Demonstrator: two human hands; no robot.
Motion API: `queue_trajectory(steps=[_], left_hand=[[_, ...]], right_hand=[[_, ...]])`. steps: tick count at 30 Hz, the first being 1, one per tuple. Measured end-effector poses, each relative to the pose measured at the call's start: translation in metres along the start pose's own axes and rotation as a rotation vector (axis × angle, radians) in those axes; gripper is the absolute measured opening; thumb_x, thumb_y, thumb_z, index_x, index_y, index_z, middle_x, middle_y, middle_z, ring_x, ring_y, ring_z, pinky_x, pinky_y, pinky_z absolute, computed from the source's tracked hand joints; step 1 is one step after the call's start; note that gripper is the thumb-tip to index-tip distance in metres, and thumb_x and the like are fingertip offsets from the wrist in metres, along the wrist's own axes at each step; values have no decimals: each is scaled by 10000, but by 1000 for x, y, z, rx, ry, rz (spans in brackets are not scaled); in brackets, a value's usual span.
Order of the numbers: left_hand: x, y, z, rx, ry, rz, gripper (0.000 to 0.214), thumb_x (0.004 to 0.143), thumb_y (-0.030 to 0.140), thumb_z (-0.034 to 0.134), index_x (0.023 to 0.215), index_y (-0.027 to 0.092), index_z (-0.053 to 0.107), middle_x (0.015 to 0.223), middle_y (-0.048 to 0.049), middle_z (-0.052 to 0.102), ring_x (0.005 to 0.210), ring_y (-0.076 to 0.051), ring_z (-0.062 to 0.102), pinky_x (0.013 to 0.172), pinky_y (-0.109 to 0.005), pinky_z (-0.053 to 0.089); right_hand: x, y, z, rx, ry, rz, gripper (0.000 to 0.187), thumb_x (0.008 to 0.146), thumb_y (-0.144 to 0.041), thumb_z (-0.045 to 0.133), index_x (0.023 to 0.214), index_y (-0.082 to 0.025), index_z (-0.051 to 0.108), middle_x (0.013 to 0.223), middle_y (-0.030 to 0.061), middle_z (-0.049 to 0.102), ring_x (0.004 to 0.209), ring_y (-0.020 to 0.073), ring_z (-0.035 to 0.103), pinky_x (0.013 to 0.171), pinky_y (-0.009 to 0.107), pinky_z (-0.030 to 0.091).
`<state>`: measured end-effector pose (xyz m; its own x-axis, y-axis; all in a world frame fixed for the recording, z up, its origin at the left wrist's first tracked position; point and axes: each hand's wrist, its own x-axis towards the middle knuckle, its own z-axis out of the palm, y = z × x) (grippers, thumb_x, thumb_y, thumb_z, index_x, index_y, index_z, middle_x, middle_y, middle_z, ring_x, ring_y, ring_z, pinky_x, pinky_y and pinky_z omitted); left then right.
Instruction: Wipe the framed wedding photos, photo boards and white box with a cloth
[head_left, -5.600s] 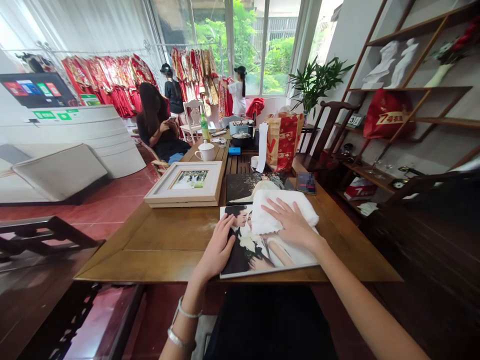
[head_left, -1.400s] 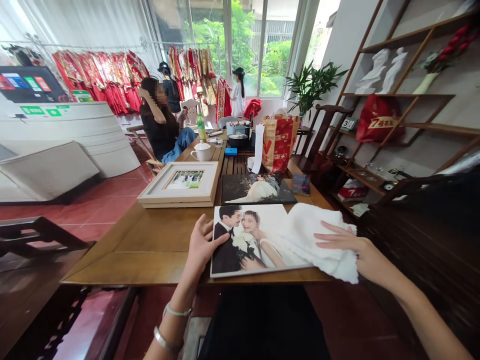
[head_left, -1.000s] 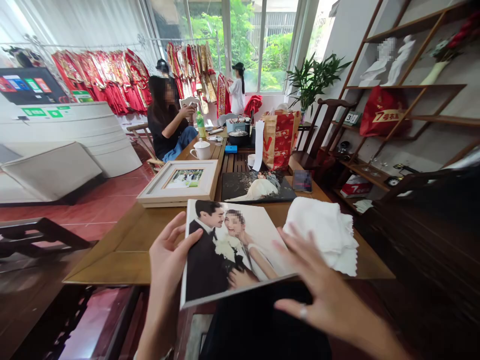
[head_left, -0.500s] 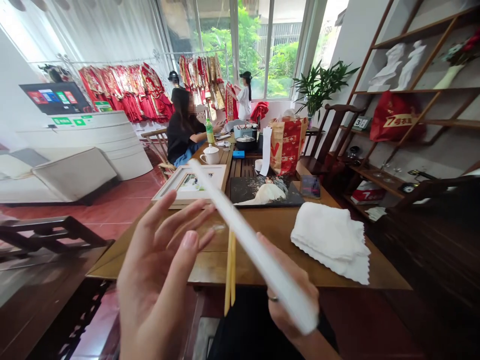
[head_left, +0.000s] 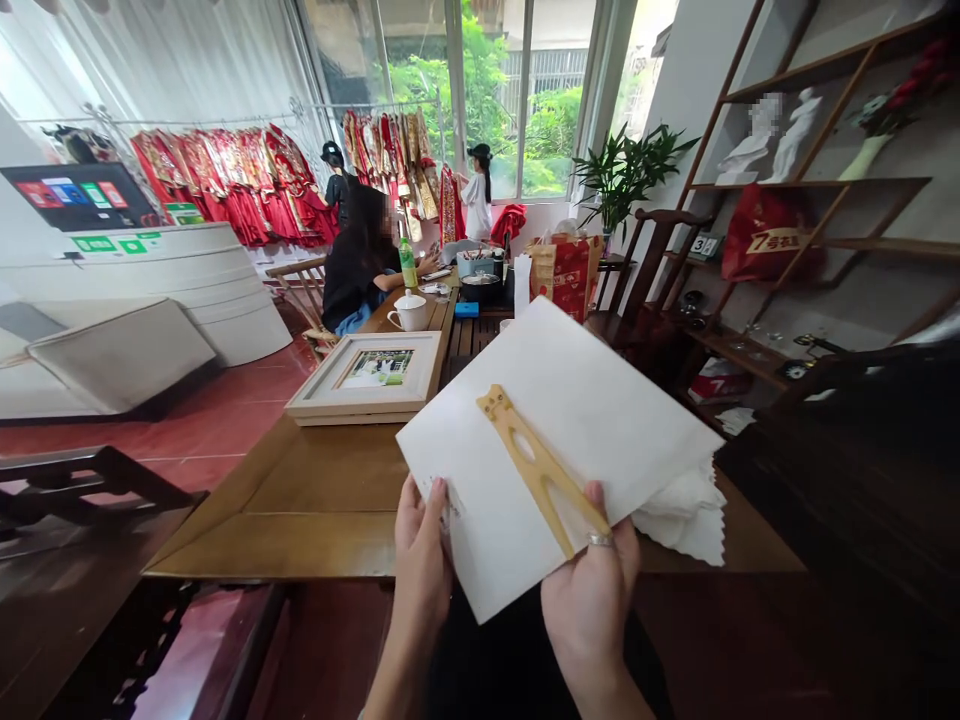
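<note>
A thin white rectangular board [head_left: 465, 450] is tilted above the near edge of the table, one broad plain side facing me. Across it lies a yellowish wooden stand leg [head_left: 529, 455] shaped like a long cat, its two legs pointing down to my right hand. Fingers and thumb of my left hand [head_left: 424, 545] pinch the board's lower left edge, near some small dark marks. My right hand [head_left: 592, 575], with a ring, grips the lower right edge, its thumb by the stand's foot. The board's far side is hidden.
A pale framed photo [head_left: 367, 375] lies on the wooden table [head_left: 300, 500]. Behind the board, a folded white cloth [head_left: 690, 515] partly shows. Farther back are a lidded white mug [head_left: 410, 312], a green bottle [head_left: 407, 262], a paper bag [head_left: 566, 275] and a seated person [head_left: 356, 260].
The board has turned from edge-on to show its broad side and the stand. My left hand, spread and apart before, now grips its edge. The dark picture on the table is now hidden.
</note>
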<state>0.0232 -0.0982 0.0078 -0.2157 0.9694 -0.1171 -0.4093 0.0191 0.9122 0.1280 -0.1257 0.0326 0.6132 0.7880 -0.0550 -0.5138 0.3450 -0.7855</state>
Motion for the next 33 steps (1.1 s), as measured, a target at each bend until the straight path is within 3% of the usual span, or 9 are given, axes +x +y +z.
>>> queue_trajectory(steps=[7,11,14,18,23,27,33], left_hand=[[21,8,-29,229,104,86,597,713,568,664,1149,165,606,963,-72,723,834,-225,681,673,-275,528],[41,22,-50,295,34,68,669,630,573,726,1134,148,611,895,-63,731,772,-221,682,611,-253,509],[51,31,-58,362,-70,30,666,630,565,729,1127,139,611,853,-63,731,771,-234,681,646,-275,511],[60,36,-62,527,-148,31,658,653,579,693,1129,136,595,900,-78,718,844,-244,668,690,-291,504],[69,33,-68,858,-18,58,695,662,612,650,1134,110,559,824,-79,697,737,-256,656,643,-334,486],[71,35,-64,942,-73,80,564,613,546,718,988,133,645,997,-124,707,895,-290,659,753,-334,477],[68,35,-54,1081,-176,118,564,605,546,719,983,131,667,955,-110,720,870,-295,651,730,-331,478]], right_hand=[[17,2,-39,-71,-240,162,551,869,-400,540,1383,-235,428,1316,108,576,1128,297,592,883,474,538],[38,-13,-69,-159,-280,228,625,830,-423,614,1394,-276,388,1277,101,605,1079,295,619,828,491,552],[47,-19,-82,-357,-333,255,660,782,-409,684,1369,-249,428,1210,106,645,1077,291,620,893,486,517],[46,-12,-90,-553,-431,198,604,776,-391,695,1319,-217,494,1236,99,629,1138,268,585,999,457,447],[43,-9,-98,-616,-534,204,644,758,-356,718,1336,-220,468,1244,106,625,1148,266,581,978,451,468],[50,-15,-102,-714,-697,265,858,617,-247,829,1359,-250,399,1277,93,599,1135,260,589,939,411,496],[67,-17,-103,-899,-783,198,807,656,-299,786,1352,-233,384,1196,87,643,1020,259,637,862,398,517]])
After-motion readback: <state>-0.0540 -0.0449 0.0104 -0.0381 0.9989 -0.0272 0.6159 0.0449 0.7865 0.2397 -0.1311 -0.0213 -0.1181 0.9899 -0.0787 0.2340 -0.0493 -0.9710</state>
